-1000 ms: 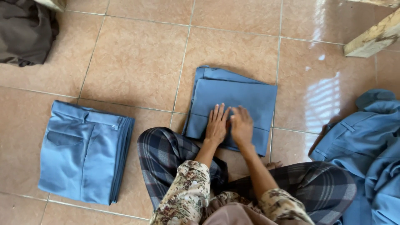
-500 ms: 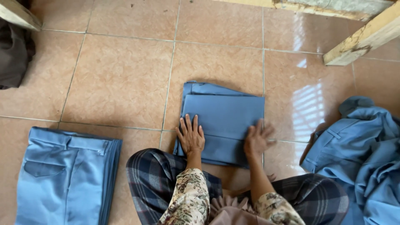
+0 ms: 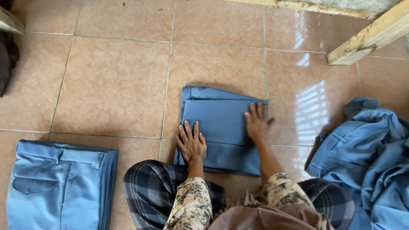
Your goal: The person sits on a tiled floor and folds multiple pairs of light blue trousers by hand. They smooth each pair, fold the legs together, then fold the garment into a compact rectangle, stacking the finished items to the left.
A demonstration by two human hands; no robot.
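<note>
Floor: glossy tan tiles [image 3: 115,85] with pale grout lines, 2 rough wooden beams [image 3: 366,40] at the far right corner, sun glare on the right-hand tiles.

Item 1, folded blue garment [image 3: 223,127]: lies flat on the floor directly before your crossed knees, a neat rectangle, its far edge showing 2 stacked layers.

Item 2, your left hand [image 3: 192,142]: palm down on the near left part of the garment, fingers spread and flat, gripping nothing.

Item 3, your right hand [image 3: 257,123]: palm down at the garment's right edge, fingers extended and slightly fanned, thumb off toward the tile, gripping nothing.

Item 4, stack of folded blue trousers [image 3: 59,183]: at the near left edge of the floor, well apart from your hands, edges aligned.

Item 5, loose heap of blue clothing [image 3: 375,157]: at the right edge, unfolded.

Item 6, dark cloth [image 3: 6,55]: at the far left edge, partly out of view.

Handling note: to press this fold well, keep both palms flat, push outward from the middle to the edges, and square the right edge against the layer beneath before you lift either hand.
</note>
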